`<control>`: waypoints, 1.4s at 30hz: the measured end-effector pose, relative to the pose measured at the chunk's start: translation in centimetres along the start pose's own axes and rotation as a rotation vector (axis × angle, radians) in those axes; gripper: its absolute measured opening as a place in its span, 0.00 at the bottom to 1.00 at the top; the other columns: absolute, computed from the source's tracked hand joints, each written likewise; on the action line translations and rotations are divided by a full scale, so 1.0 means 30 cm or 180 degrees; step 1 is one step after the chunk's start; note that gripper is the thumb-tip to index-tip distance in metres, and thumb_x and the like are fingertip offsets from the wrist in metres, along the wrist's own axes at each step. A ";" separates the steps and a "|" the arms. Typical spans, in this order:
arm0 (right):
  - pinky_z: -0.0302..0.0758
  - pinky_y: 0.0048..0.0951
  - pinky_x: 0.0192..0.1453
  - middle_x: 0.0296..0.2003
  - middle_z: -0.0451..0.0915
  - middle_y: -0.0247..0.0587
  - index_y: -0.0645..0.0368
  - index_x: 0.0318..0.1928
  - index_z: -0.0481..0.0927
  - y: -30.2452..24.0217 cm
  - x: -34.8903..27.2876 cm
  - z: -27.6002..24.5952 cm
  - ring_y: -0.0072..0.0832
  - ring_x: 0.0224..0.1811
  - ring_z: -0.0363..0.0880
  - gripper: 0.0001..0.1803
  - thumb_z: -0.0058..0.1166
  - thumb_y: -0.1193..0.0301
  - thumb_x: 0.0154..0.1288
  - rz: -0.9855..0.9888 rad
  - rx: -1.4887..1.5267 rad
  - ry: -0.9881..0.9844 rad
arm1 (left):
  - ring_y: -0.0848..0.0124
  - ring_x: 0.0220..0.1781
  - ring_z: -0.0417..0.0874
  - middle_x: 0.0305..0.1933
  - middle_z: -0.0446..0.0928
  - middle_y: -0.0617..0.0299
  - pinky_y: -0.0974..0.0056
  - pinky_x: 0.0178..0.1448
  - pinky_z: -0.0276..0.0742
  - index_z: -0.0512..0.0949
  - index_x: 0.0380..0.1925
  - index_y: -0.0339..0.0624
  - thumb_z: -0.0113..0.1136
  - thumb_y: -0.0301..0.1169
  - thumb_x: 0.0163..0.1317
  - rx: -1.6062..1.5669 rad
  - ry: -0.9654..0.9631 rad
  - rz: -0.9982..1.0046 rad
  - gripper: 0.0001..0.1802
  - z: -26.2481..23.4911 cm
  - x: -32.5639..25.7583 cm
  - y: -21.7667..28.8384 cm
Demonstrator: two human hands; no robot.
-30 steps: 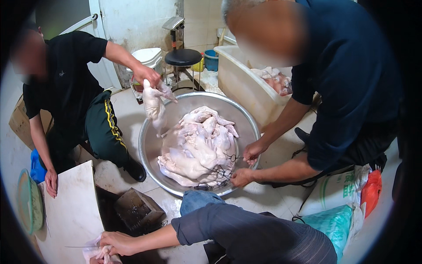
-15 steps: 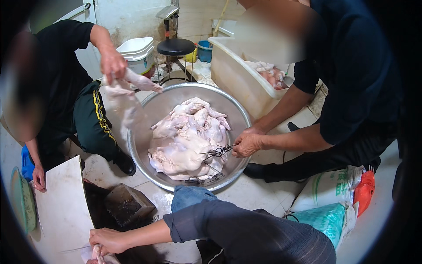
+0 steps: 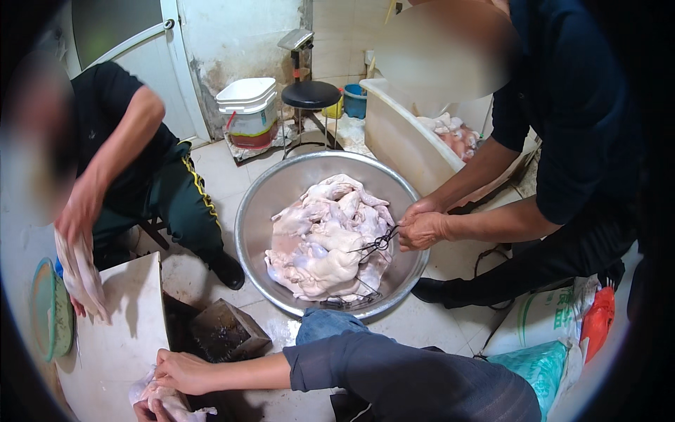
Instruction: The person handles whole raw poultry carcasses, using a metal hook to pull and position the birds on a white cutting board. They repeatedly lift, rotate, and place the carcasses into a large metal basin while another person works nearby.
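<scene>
At the lower left, a plucked bird carcass (image 3: 176, 404) lies at the near end of a white board. My right hand (image 3: 181, 371) reaches across in a dark sleeve, its bent fingers gripping the carcass from above. Only some fingers of my left hand (image 3: 149, 412) show at the lower edge, curled against the same bird. Across the board, a co-worker's hand (image 3: 79, 211) holds another plucked bird (image 3: 83, 271) hanging onto the board's far end. A second co-worker's hands (image 3: 420, 225) hold black wire hooks (image 3: 380, 241) over a metal basin heaped with plucked birds (image 3: 316, 257).
The wide metal basin (image 3: 256, 211) stands on the tiled floor. Beside the white board (image 3: 133, 288) are a dark metal box (image 3: 235, 325) and a green basin (image 3: 43, 309). Behind stand a black stool (image 3: 311, 94), white buckets (image 3: 246, 105) and a white tub (image 3: 394, 133). Sacks (image 3: 531, 320) lie at right.
The left co-worker's bird has moved from above the basin's rim down to the board. My hands have turned the carcass, and more of it shows. The whole view has shifted slightly.
</scene>
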State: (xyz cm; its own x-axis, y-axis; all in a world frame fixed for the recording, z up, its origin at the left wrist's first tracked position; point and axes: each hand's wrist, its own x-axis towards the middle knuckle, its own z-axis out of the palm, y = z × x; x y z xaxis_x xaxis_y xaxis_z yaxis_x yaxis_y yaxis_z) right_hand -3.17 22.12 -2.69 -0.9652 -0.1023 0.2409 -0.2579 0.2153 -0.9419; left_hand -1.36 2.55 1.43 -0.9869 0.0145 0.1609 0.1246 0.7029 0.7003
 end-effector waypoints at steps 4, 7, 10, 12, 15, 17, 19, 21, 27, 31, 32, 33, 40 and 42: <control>0.80 0.44 0.41 0.30 0.86 0.58 0.67 0.34 0.87 -0.076 0.022 -0.190 0.50 0.35 0.86 0.12 0.64 0.68 0.60 -0.0113 -0.0450 -0.0499 | 0.57 0.39 0.77 0.38 0.81 0.46 0.54 0.50 0.76 0.78 0.41 0.29 0.61 0.40 0.72 0.0205 0.0227 0.0158 0.19 -0.014 0.007 -0.018; 0.80 0.45 0.42 0.31 0.86 0.55 0.65 0.36 0.88 -0.071 0.018 -0.272 0.50 0.38 0.86 0.11 0.63 0.67 0.63 -0.0104 -0.0933 -0.0902 | 0.55 0.38 0.76 0.36 0.80 0.44 0.53 0.49 0.76 0.78 0.42 0.29 0.59 0.44 0.73 0.0295 0.0335 0.0249 0.22 -0.030 0.014 -0.052; 0.80 0.46 0.43 0.33 0.87 0.53 0.63 0.36 0.89 -0.074 0.002 -0.290 0.50 0.40 0.86 0.10 0.65 0.68 0.62 0.0165 -0.1297 -0.1012 | 0.54 0.37 0.76 0.36 0.80 0.44 0.53 0.48 0.76 0.77 0.43 0.29 0.59 0.45 0.73 0.0350 0.0344 0.0301 0.23 -0.028 0.021 -0.063; 0.80 0.47 0.43 0.33 0.87 0.53 0.62 0.36 0.88 -0.067 -0.015 -0.248 0.50 0.40 0.86 0.08 0.64 0.70 0.62 0.0144 -0.1434 -0.1023 | 0.53 0.37 0.77 0.36 0.80 0.43 0.53 0.47 0.76 0.77 0.43 0.30 0.58 0.45 0.74 0.0298 0.0337 0.0387 0.23 -0.021 0.019 -0.058; 0.80 0.48 0.43 0.32 0.86 0.54 0.62 0.38 0.88 -0.024 -0.021 -0.189 0.53 0.39 0.85 0.08 0.63 0.71 0.61 -0.0111 -0.1476 -0.0959 | 0.53 0.37 0.77 0.36 0.80 0.42 0.52 0.47 0.77 0.77 0.44 0.30 0.58 0.44 0.74 0.0382 0.0369 0.0476 0.22 -0.018 0.016 -0.032; 0.80 0.48 0.42 0.33 0.86 0.54 0.62 0.38 0.88 -0.016 -0.022 -0.166 0.53 0.39 0.85 0.08 0.62 0.71 0.62 -0.0235 -0.1359 -0.0812 | 0.53 0.37 0.77 0.37 0.80 0.42 0.52 0.47 0.77 0.77 0.44 0.30 0.57 0.44 0.74 0.0421 0.0261 0.0507 0.22 -0.030 0.026 -0.046; 0.80 0.48 0.43 0.33 0.87 0.54 0.62 0.39 0.88 -0.037 -0.023 -0.153 0.53 0.39 0.85 0.08 0.60 0.72 0.63 -0.0269 -0.1178 -0.0657 | 0.53 0.37 0.78 0.37 0.80 0.42 0.52 0.47 0.77 0.77 0.44 0.31 0.57 0.43 0.74 0.0401 0.0222 0.0564 0.21 -0.037 0.027 -0.070; 0.80 0.48 0.43 0.33 0.87 0.54 0.62 0.39 0.87 -0.051 -0.027 -0.143 0.52 0.38 0.85 0.08 0.59 0.72 0.64 -0.0299 -0.1046 -0.0550 | 0.54 0.37 0.78 0.37 0.80 0.43 0.52 0.47 0.77 0.77 0.44 0.31 0.57 0.43 0.75 0.0342 0.0233 0.0666 0.21 -0.038 0.026 -0.084; 0.79 0.48 0.43 0.32 0.86 0.54 0.63 0.39 0.86 -0.048 -0.040 -0.092 0.53 0.38 0.84 0.08 0.57 0.72 0.66 -0.0238 -0.0911 -0.0449 | 0.55 0.40 0.79 0.39 0.82 0.43 0.52 0.48 0.77 0.78 0.49 0.32 0.56 0.41 0.74 0.0250 0.0132 0.0677 0.20 -0.043 0.018 -0.069; 0.81 0.47 0.45 0.34 0.86 0.57 0.64 0.39 0.88 -0.082 -0.054 -0.090 0.53 0.40 0.86 0.08 0.60 0.74 0.62 -0.0003 -0.0817 -0.0455 | 0.55 0.43 0.81 0.44 0.83 0.43 0.52 0.50 0.78 0.79 0.53 0.32 0.56 0.40 0.74 0.0208 0.0090 0.0911 0.21 -0.035 0.026 -0.092; 0.81 0.47 0.45 0.34 0.86 0.57 0.64 0.39 0.88 -0.081 -0.050 -0.085 0.53 0.40 0.86 0.08 0.60 0.74 0.62 -0.0032 -0.0792 -0.0439 | 0.55 0.44 0.81 0.44 0.83 0.43 0.52 0.51 0.78 0.79 0.54 0.32 0.56 0.40 0.74 0.0181 0.0112 0.0966 0.21 -0.039 0.026 -0.096; 0.80 0.47 0.45 0.34 0.86 0.57 0.64 0.39 0.88 -0.074 -0.051 -0.080 0.53 0.40 0.86 0.08 0.61 0.73 0.62 -0.0041 -0.0779 -0.0412 | 0.55 0.45 0.82 0.45 0.83 0.43 0.53 0.52 0.78 0.79 0.55 0.32 0.56 0.40 0.74 0.0137 0.0115 0.1026 0.21 -0.036 0.026 -0.087; 0.80 0.48 0.44 0.33 0.86 0.56 0.63 0.38 0.88 -0.060 -0.049 -0.068 0.54 0.40 0.86 0.07 0.61 0.73 0.62 -0.0021 -0.0766 -0.0358 | 0.51 0.45 0.85 0.46 0.85 0.41 0.52 0.54 0.80 0.80 0.55 0.30 0.58 0.38 0.72 0.0247 0.0257 0.0742 0.22 -0.027 0.021 -0.087; 0.80 0.48 0.44 0.33 0.86 0.56 0.63 0.38 0.88 -0.071 -0.051 -0.080 0.54 0.40 0.85 0.07 0.61 0.74 0.63 0.0022 -0.0775 -0.0359 | 0.51 0.45 0.85 0.46 0.85 0.41 0.51 0.53 0.80 0.81 0.54 0.30 0.57 0.38 0.72 0.0041 0.0248 0.0757 0.21 -0.022 0.027 -0.100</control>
State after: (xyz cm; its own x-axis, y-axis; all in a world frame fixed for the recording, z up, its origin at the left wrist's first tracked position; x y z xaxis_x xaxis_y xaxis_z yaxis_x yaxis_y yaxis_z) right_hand -1.25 24.16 -0.50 -0.9594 -0.2047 0.1940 -0.2674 0.4422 -0.8561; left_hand -2.47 -0.01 -0.07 -0.9190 0.1261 0.3736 0.3505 0.6951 0.6276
